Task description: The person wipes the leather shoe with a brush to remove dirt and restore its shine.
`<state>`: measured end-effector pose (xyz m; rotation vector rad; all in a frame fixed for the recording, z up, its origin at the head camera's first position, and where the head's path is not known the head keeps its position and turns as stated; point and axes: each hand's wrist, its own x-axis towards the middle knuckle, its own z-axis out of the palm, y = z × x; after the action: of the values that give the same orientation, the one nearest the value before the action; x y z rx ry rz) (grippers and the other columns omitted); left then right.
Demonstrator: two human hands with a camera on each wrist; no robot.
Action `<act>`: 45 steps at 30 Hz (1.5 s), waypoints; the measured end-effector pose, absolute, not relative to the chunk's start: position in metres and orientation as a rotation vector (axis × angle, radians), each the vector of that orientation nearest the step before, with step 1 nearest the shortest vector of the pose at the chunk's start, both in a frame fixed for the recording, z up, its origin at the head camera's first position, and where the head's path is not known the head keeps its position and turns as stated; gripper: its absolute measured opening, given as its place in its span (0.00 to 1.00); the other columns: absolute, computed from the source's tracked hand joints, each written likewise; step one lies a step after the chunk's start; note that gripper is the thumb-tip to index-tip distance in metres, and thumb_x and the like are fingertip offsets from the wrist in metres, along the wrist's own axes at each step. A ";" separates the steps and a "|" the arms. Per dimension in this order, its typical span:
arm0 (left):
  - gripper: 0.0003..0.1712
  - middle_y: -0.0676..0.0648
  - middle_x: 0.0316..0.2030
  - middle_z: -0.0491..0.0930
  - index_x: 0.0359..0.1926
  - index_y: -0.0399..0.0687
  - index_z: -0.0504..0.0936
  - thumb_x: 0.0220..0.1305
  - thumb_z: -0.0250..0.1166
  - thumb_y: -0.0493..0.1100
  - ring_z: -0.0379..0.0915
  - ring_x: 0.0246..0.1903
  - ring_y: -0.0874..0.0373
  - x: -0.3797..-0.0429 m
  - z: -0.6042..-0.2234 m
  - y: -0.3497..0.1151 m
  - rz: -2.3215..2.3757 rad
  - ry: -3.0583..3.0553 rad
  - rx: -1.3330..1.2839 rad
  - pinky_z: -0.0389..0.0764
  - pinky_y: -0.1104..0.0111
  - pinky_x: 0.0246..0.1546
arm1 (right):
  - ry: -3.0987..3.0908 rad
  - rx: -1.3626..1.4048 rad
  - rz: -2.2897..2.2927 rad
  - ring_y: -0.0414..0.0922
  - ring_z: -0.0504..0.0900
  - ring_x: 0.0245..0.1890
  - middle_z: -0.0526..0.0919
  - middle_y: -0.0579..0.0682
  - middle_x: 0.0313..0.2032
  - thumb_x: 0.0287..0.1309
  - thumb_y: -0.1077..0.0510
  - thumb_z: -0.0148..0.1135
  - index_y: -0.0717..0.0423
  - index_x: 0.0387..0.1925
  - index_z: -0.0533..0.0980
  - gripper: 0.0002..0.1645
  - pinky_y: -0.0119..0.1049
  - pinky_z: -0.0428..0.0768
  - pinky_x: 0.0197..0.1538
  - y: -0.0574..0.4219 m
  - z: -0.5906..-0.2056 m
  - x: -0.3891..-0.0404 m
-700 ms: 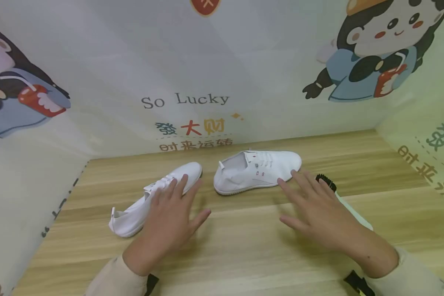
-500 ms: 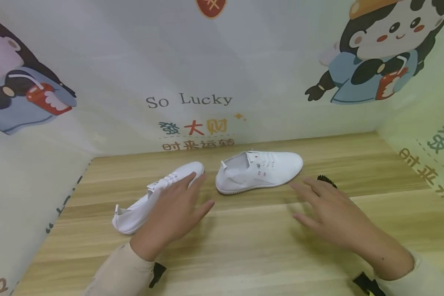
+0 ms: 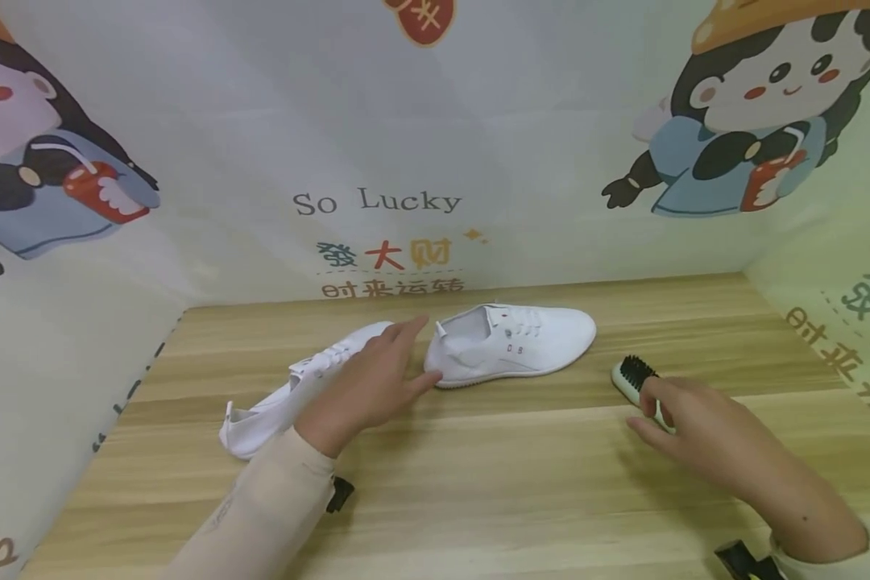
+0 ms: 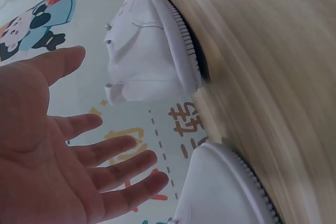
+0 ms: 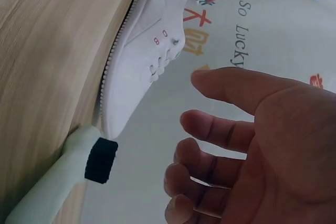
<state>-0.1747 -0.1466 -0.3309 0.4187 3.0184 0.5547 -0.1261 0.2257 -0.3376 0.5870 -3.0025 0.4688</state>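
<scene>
My left hand [image 3: 373,385] hovers between the two white lace-up shoes, its fingers loosely straight and holding nothing. It covers part of the left shoe [image 3: 257,419], which lies slanted on the table. Its fingertips point at the heel of the right shoe [image 3: 518,346]; in the left wrist view a gap shows between the thumb and that shoe [image 4: 144,51]. My right hand [image 3: 710,435] is over the pale green brush [image 3: 627,387], hiding most of its handle. Black bristles [image 5: 101,160] face up. The right wrist view shows the fingers [image 5: 210,129] gently bent, apart from the brush, with nothing in them.
The wood-grain table [image 3: 478,483] meets a printed back wall [image 3: 536,161] close behind the shoes. Printed side walls [image 3: 841,298] flank it. A black strap piece [image 3: 339,493] hangs at the left wrist, another [image 3: 747,560] at the right.
My left hand has moved right, toward the heel of the right shoe. My right hand has moved right and down, its fingers bending over the brush. The shoes stay put.
</scene>
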 end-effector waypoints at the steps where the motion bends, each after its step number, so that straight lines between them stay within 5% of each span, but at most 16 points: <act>1: 0.46 0.40 0.73 0.61 0.79 0.57 0.51 0.68 0.61 0.62 0.61 0.71 0.39 -0.176 -0.331 -0.146 0.551 3.013 0.417 0.68 0.45 0.66 | -3.010 0.586 0.476 0.38 0.64 0.20 0.70 0.42 0.22 0.63 0.49 0.67 0.51 0.33 0.76 0.12 0.32 0.63 0.23 0.226 -0.338 -0.126; 16: 0.40 0.38 0.68 0.69 0.75 0.50 0.60 0.68 0.63 0.56 0.69 0.66 0.46 -0.206 -0.343 -0.129 0.624 2.924 0.476 0.70 0.52 0.66 | -3.134 0.502 0.458 0.41 0.66 0.20 0.72 0.45 0.23 0.62 0.47 0.65 0.51 0.31 0.73 0.15 0.36 0.64 0.23 0.242 -0.345 -0.130; 26: 0.17 0.45 0.48 0.75 0.48 0.50 0.78 0.63 0.67 0.52 0.73 0.36 0.52 -0.215 -0.343 -0.113 0.536 2.943 0.444 0.76 0.61 0.43 | -3.141 0.544 0.406 0.41 0.67 0.23 0.75 0.46 0.29 0.60 0.46 0.68 0.50 0.30 0.73 0.15 0.36 0.66 0.26 0.244 -0.348 -0.131; 35: 0.07 0.45 0.43 0.76 0.34 0.48 0.79 0.56 0.68 0.42 0.73 0.34 0.52 -0.219 -0.344 -0.110 0.500 3.000 0.479 0.76 0.62 0.38 | -3.156 0.533 0.406 0.41 0.67 0.23 0.75 0.46 0.27 0.59 0.47 0.69 0.52 0.31 0.74 0.16 0.37 0.66 0.26 0.246 -0.349 -0.133; 45: 0.12 0.45 0.39 0.77 0.30 0.46 0.78 0.60 0.72 0.44 0.72 0.37 0.52 -0.218 -0.344 -0.107 0.504 3.000 0.515 0.75 0.61 0.41 | -3.175 0.457 0.394 0.42 0.67 0.22 0.74 0.46 0.25 0.59 0.48 0.69 0.54 0.33 0.73 0.16 0.37 0.65 0.25 0.256 -0.351 -0.138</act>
<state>-0.2182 -0.1068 -0.3441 0.5146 3.0001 0.5038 -0.1377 0.2561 -0.3510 0.4568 -3.1753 0.3937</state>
